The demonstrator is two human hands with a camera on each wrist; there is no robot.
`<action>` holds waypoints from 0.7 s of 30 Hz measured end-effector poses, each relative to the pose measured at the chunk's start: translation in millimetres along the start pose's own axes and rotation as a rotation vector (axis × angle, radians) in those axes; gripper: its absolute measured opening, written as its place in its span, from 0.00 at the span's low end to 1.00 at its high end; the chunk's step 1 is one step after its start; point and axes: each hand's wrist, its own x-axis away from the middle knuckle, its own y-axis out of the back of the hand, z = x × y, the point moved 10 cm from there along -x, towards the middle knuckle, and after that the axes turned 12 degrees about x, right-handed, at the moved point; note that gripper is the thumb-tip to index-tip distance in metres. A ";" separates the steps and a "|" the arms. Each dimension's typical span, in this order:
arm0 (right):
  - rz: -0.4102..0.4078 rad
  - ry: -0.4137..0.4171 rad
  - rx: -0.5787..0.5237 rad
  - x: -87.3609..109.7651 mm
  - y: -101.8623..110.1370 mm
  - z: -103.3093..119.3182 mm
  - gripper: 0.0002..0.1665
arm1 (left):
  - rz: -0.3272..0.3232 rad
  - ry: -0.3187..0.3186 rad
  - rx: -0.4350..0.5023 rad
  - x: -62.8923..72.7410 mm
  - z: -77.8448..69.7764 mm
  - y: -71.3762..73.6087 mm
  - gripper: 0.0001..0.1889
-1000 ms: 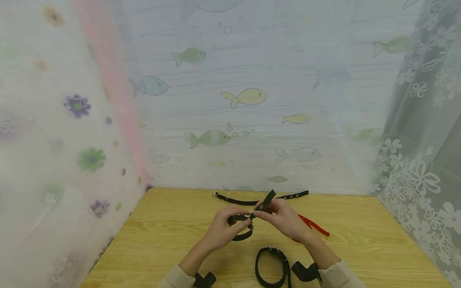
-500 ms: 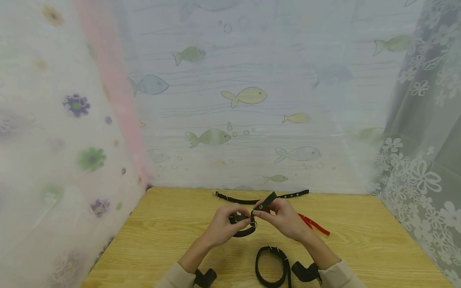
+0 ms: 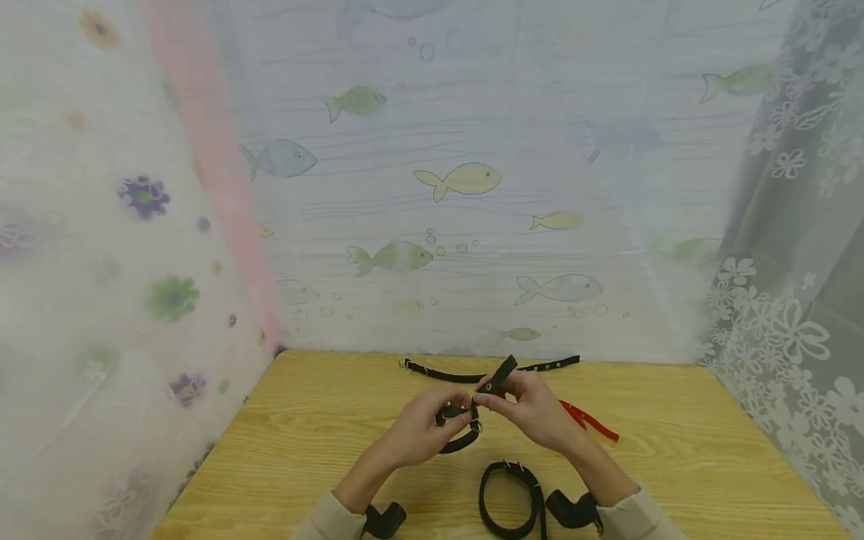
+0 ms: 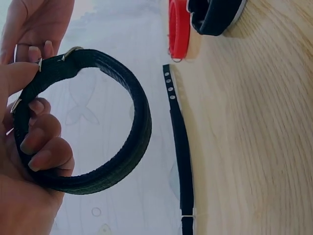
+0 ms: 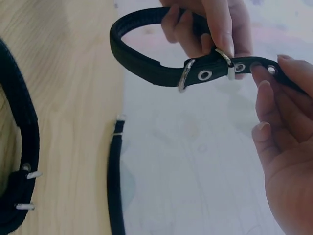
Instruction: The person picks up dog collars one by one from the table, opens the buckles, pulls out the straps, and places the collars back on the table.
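A black dog collar (image 4: 142,122), bent into a loop, is held up over the table between both hands. My left hand (image 3: 420,429) grips it near the buckle (image 5: 226,58), fingers curled inside the loop and thumb against the buckle frame. The strap end passes through the buckle, with metal-rimmed holes along it, as the right wrist view shows. My right hand (image 3: 529,409) pinches this free end between thumb and fingers; the tip sticks up beyond them in the head view. A metal ring (image 5: 186,75) sits on the strap beside the buckle.
Another black collar (image 3: 445,377) lies stretched out along the table's back edge. A red collar (image 3: 597,424) lies to the right, partly behind the right hand. Nearer the front is a black collar fastened in a loop (image 3: 482,499). Black wrist mounts (image 3: 386,520) stick out below both forearms.
The held collar's loop and my left fingers have shifted slightly to the right, and the ring's position has changed a little. My right hand keeps its pinch on the strap end.
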 end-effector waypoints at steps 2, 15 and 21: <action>-0.022 -0.001 -0.010 0.1 2.3 -1.1 0.06 | -0.002 0.022 0.010 0.3 1.1 -0.1 0.03; -0.058 -0.067 -0.140 1.5 10.2 -12.5 0.11 | -0.079 0.039 0.224 1.7 9.0 4.7 0.05; -0.036 -0.133 -0.123 1.9 7.5 -16.7 0.12 | -0.070 0.045 0.214 2.6 7.5 4.8 0.08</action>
